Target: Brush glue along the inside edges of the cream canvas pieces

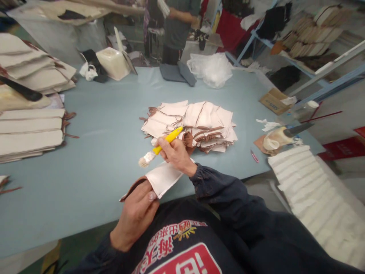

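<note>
My right hand (178, 155) is closed round a glue brush (168, 140) with a yellow handle. Its pale, coated bristles point down and left, above the table. At the table's near edge, my left hand (138, 211) grips a leather piece (165, 178), white on one face and brown on the other. The thumb presses on the white face, and the other fingers are partly hidden in its brown fold. Just beyond my right hand lies a heap of similar white and brown pieces (205, 118), some with thin brown strips hanging out.
Stacks of white pieces (31, 131) lie at the left. A white block-like container (112, 62), dark sheets (173, 72) and clear plastic (211, 68) sit along the back. Small pink snips (254, 156), a glue-crusted pot (273, 142) and a cardboard box (275, 102) are at right. Another person (181, 26) stands behind.
</note>
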Demonstrator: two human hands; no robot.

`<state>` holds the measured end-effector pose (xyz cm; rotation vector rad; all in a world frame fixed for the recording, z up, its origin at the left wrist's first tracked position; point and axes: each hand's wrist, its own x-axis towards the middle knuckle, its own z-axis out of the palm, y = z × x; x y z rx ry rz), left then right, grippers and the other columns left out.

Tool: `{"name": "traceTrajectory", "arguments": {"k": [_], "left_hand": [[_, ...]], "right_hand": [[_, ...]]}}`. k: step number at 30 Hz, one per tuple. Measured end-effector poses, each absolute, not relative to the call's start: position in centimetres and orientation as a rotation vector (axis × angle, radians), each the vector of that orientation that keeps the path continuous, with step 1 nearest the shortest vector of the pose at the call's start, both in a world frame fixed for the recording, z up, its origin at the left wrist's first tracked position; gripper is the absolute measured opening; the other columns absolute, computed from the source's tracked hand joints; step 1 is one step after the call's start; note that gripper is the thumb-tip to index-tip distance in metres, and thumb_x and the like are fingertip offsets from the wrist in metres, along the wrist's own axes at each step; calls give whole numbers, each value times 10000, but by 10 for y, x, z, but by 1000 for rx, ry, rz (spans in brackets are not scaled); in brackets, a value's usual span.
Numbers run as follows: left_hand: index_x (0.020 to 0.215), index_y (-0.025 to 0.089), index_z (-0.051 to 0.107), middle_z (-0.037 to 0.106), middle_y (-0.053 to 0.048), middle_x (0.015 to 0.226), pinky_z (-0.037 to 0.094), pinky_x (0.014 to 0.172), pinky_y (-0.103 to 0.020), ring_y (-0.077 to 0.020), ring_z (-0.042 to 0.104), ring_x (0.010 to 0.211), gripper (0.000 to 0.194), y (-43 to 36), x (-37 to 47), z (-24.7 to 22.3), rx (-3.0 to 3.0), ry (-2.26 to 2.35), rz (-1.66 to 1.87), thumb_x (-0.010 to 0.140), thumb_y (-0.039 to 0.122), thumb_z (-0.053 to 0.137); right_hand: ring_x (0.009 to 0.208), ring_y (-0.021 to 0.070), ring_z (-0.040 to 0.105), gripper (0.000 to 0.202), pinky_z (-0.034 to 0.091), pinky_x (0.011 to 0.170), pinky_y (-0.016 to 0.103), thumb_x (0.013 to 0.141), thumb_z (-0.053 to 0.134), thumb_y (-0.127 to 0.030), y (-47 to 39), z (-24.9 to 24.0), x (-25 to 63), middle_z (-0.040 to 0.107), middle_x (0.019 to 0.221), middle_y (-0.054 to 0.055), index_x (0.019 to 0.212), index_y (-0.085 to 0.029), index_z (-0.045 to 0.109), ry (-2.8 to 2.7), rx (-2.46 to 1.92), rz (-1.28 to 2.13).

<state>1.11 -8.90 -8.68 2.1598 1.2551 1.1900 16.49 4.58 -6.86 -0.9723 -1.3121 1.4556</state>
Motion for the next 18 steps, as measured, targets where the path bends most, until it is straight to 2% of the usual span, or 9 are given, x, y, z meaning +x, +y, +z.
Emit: {"name": "traceTrajectory", "arguments": {"k": [2, 4, 6, 10, 13, 18], "left_hand": [[881, 183, 722, 765, -42, 876, 553, 748, -274, -186, 709, 827, 144, -87, -3, -93, 1685, 1443, 1177, 845, 101, 609], [824, 174, 726, 695, 11, 720, 487, 607, -231, -142, 625, 656, 72, -81, -26, -98, 1289, 1575, 1175, 817, 202, 660], [836, 162, 720, 658, 28, 678, 446, 563, -213, -121, 569, 607, 128, -68, -54, -101, 1113, 1637, 1207, 808, 282, 685], [944, 138, 711, 692, 5, 721, 455, 546, -205, -118, 584, 600, 275, -35, -116, -101, 917, 1606, 1246, 780, 359, 714], [908, 124, 703, 698, -12, 736, 513, 588, -233, -128, 619, 616, 241, -20, -159, -106, 781, 1559, 1232, 768, 312, 757], [1026, 139, 670, 705, -30, 942, 587, 695, -312, -142, 669, 762, 201, -19, -222, -134, 625, 1625, 1207, 952, 326, 669]], "right_hand": [[404, 39, 353, 468, 281, 401, 172, 917, 584, -600, 45, -63, 172, 421, 474, -111, 824, -145, 640, -1227, -959, 1384], [389, 51, 335, 488, 259, 377, 182, 907, 602, -632, 42, -61, 183, 412, 466, -106, 831, -151, 637, -1135, -1002, 1315], [393, 59, 344, 481, 273, 384, 188, 899, 629, -629, 38, -64, 194, 416, 463, -98, 826, -154, 642, -1088, -1054, 1282], [402, 72, 362, 455, 318, 407, 204, 869, 682, -620, 32, -83, 206, 426, 472, -93, 851, -166, 648, -984, -1106, 1306], [391, 73, 348, 458, 318, 402, 207, 822, 726, -621, 28, -92, 206, 418, 459, -96, 847, -171, 650, -886, -1144, 1317], [380, 56, 322, 449, 309, 388, 183, 731, 818, -573, 24, -97, 194, 408, 447, -106, 827, -166, 653, -751, -1180, 1359]]}}
